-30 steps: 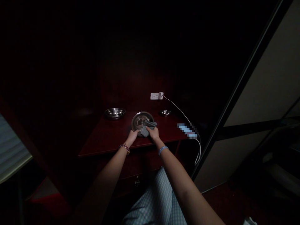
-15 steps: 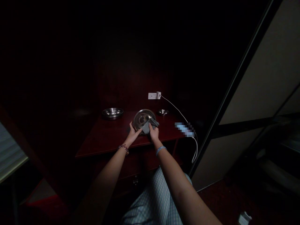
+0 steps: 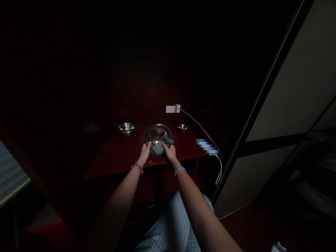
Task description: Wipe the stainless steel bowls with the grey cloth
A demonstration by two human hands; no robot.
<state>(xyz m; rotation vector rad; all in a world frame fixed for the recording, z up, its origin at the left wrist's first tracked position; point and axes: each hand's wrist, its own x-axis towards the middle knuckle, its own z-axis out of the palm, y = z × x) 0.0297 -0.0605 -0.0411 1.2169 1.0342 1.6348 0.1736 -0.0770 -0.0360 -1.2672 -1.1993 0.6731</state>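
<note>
A shiny metal basin [image 3: 154,132] is tilted toward me above the dark red desk. My left hand [image 3: 145,151] grips its near left rim, thumb on the inside. A grey cloth [image 3: 158,147] is bunched over the near right part of the rim. My right hand [image 3: 169,150] is closed on this cloth, thumb on top, pressing it against the basin. The fingers under the rim are hidden. To the left stands a stack of metal bowls [image 3: 126,128], and a small metal bowl [image 3: 182,127] sits to the right.
The dark red desktop [image 3: 105,164] carries all the bowls. On the back wall is a white socket [image 3: 170,109] with a charger [image 3: 177,108]; its cable [image 3: 195,123] runs down past a blurred light-blue object [image 3: 207,146]. A pale sliding panel [image 3: 278,115] rises at the right.
The basin has moved slightly left and lies flatter than before. Both hands have shifted with it, and the right hand with the cloth has slid left and down along the rim.
</note>
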